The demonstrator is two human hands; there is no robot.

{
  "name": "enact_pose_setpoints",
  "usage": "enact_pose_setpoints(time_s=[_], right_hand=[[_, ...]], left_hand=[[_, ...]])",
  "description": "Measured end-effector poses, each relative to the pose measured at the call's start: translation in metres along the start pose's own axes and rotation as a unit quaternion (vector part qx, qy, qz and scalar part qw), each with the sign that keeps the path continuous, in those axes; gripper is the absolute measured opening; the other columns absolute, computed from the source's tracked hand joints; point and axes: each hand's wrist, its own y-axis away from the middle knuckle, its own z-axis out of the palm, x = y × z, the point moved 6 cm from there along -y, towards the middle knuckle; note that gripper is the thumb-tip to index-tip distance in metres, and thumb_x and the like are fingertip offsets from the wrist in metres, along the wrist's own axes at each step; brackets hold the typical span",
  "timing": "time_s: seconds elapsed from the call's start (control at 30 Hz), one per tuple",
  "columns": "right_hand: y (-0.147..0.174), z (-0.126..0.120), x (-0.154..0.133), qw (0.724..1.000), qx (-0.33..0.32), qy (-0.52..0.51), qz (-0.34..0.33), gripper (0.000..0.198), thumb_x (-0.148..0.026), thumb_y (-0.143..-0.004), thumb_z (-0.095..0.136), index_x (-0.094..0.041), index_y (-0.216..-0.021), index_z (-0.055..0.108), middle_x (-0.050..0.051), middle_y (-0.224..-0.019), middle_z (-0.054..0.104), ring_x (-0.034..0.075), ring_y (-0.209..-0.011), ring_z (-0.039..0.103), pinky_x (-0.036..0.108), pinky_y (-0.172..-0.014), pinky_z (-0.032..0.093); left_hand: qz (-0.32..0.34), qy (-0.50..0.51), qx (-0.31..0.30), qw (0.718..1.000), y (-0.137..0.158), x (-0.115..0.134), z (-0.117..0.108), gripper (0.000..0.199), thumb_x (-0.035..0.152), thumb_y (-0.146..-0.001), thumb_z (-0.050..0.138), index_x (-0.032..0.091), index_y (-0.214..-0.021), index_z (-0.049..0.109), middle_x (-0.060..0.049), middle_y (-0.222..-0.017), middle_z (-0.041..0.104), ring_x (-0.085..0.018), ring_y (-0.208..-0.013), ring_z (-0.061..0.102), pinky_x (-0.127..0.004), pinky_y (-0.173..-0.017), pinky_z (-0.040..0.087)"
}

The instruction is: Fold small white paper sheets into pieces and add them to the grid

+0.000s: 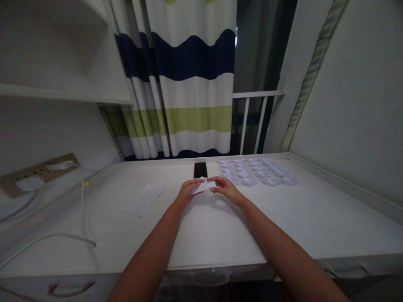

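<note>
Between my two hands is a small piece of folded white paper [204, 186], held just above the desk. My left hand [188, 191] grips its left side, thumb and fingers closed on it. On the other side, my right hand [227, 189] pinches the paper's right end with its fingertips. The exact folds are too small to make out. A black phone [200, 170] lies flat just beyond the paper. To the left rests a flat white sheet of paper [145, 199].
Several small folded white paper pieces [256, 171] stand in rows at the desk's back right. A white cable [59, 235] curls over the left side of the white desk [217, 247]. Behind hangs a striped curtain [195, 92]. Plugs sit in a wall socket [39, 174] at left.
</note>
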Motion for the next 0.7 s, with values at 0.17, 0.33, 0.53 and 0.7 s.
enact_pose_setpoints(time_s=[0.17, 0.33, 0.53, 0.7], right_hand=[[0.0, 0.0, 0.001, 1.0, 0.0, -0.008, 0.001, 0.04, -0.023, -0.055, 0.068, -0.018, -0.094, 0.06, 0.0, -0.076, 0.06, 0.011, -0.067, 0.053, 0.025, -0.065, 0.042], [0.0, -0.001, 0.003, 1.0, -0.005, -0.005, 0.001, 0.04, -0.023, -0.057, 0.066, -0.018, -0.096, 0.059, 0.0, -0.076, 0.059, 0.01, -0.067, 0.052, 0.024, -0.063, 0.042], [-0.001, 0.0, 0.004, 0.999, -0.01, -0.038, 0.011, 0.039, -0.017, -0.055, 0.063, -0.019, -0.094, 0.058, -0.002, -0.076, 0.057, 0.01, -0.066, 0.051, 0.023, -0.06, 0.043], [0.0, -0.003, 0.015, 0.997, 0.018, -0.031, 0.062, 0.031, -0.011, -0.051, 0.058, -0.019, -0.081, 0.058, -0.004, -0.068, 0.056, 0.009, -0.059, 0.05, 0.021, -0.054, 0.042]], left_hand=[[-0.006, 0.001, -0.002, 1.0, 0.001, 0.0, 0.001, 0.019, 0.016, -0.05, 0.063, 0.013, -0.068, 0.068, -0.007, -0.079, 0.066, -0.015, -0.068, 0.056, -0.026, -0.061, 0.044], [0.0, -0.005, -0.007, 1.0, 0.002, 0.001, 0.001, 0.019, 0.017, -0.052, 0.063, 0.014, -0.07, 0.068, -0.007, -0.085, 0.065, -0.017, -0.075, 0.056, -0.026, -0.063, 0.044], [0.013, -0.035, -0.008, 0.999, -0.002, -0.002, -0.001, 0.023, 0.017, -0.053, 0.06, 0.012, -0.074, 0.068, -0.007, -0.077, 0.066, -0.014, -0.063, 0.055, -0.025, -0.059, 0.042], [0.064, -0.143, -0.016, 0.987, -0.005, -0.001, -0.002, 0.024, 0.018, -0.057, 0.057, 0.014, -0.077, 0.069, -0.005, -0.076, 0.067, -0.014, -0.062, 0.054, -0.023, -0.057, 0.039]])
